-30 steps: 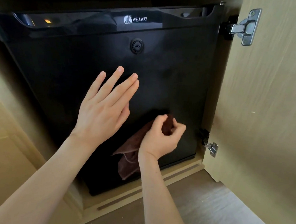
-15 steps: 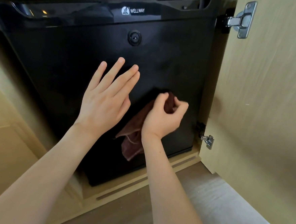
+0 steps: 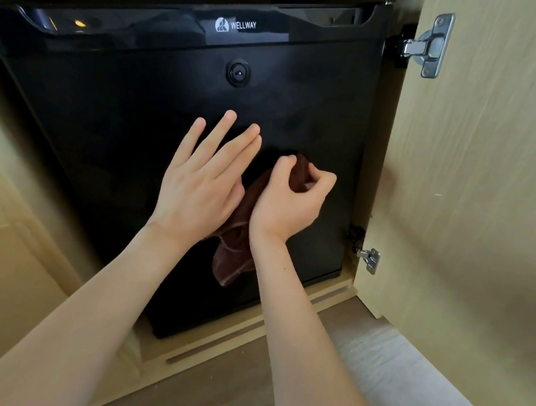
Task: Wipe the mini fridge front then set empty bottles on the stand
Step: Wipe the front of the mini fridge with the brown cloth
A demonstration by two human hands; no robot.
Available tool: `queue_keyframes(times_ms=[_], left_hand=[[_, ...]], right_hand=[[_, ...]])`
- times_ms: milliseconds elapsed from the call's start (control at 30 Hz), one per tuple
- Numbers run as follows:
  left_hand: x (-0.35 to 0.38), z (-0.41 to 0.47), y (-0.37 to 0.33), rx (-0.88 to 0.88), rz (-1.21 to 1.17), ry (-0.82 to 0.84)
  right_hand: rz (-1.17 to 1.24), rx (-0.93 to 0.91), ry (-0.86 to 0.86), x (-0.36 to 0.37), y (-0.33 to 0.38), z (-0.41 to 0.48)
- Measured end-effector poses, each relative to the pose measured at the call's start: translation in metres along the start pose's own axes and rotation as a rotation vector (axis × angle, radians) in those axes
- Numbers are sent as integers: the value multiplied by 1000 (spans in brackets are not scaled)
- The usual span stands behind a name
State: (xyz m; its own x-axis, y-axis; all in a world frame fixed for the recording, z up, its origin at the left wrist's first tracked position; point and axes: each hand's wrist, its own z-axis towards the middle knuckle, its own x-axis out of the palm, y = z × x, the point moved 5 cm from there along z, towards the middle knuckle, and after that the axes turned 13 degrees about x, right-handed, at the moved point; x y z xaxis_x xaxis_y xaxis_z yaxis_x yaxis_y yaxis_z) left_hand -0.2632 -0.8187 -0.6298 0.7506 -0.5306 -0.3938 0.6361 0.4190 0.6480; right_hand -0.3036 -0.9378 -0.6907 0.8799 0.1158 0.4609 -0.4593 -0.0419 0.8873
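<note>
Both hands are up against the black fridge door (image 3: 112, 147), side by side near its middle. The left hand (image 3: 198, 185) lies flat, fingers (image 3: 223, 136) straight and slightly fanned, pointing up and to the right, with nothing in its grasp. The right hand (image 3: 287, 201) is curled, thumb and fingertips pinching a bunched fold of a dark brown cloth (image 3: 235, 248) against the door. The cloth's long axis runs from the pinch down and to the left, passing between the two wrists, and its loose end hangs below them in front of the lower part of the door; whether that hanging end touches the door is hard to tell against the dark surface. The fridge stands upright and shut inside a pale wooden cabinet (image 3: 251, 325), its front facing the camera, a round lock (image 3: 237, 72) high in the middle and a white logo (image 3: 235, 25) on the glossy top strip. What the fridge holds is hidden. The cabinet door (image 3: 483, 186) stands swung open at the right, carried on two metal hinges, one at the top (image 3: 430, 46) and one near the bottom (image 3: 369, 259).
</note>
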Motion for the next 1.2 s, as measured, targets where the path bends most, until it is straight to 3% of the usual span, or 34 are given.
queue_keyframes(times_ms=[67, 233, 300, 467, 533, 600, 767, 833, 1033, 1100, 1200], left_hand=[[1, -1, -2, 1, 3, -6], [0, -2, -5, 3, 11, -12], [2, -1, -6, -5, 10, -5], [13, 8, -16, -12, -13, -13], [17, 9, -20, -18, -16, -28], [19, 8, -20, -18, -14, -36], [16, 8, -20, -27, -19, -39], [16, 9, -20, -36, -26, -33], [18, 9, -19, -27, -10, -66], [18, 8, -19, -25, -13, -78], [18, 8, -19, -29, -16, -83]], right_hand=[[-39, 33, -50, -15, -22, 4], [-107, 573, -197, -73, -97, 11], [-79, 507, -155, -65, -86, 14], [-2, 20, 15, -15, -6, 25], [-14, -62, 36, -13, -5, 27], [-32, 18, -43, -31, -35, 29], [-105, 597, -197, -88, -113, 30], [-71, 526, -181, -79, -98, 33], [0, -74, -8, -16, 3, 38], [-15, -69, -26, -23, -10, 40], [-68, 199, -143, -58, -62, 46]])
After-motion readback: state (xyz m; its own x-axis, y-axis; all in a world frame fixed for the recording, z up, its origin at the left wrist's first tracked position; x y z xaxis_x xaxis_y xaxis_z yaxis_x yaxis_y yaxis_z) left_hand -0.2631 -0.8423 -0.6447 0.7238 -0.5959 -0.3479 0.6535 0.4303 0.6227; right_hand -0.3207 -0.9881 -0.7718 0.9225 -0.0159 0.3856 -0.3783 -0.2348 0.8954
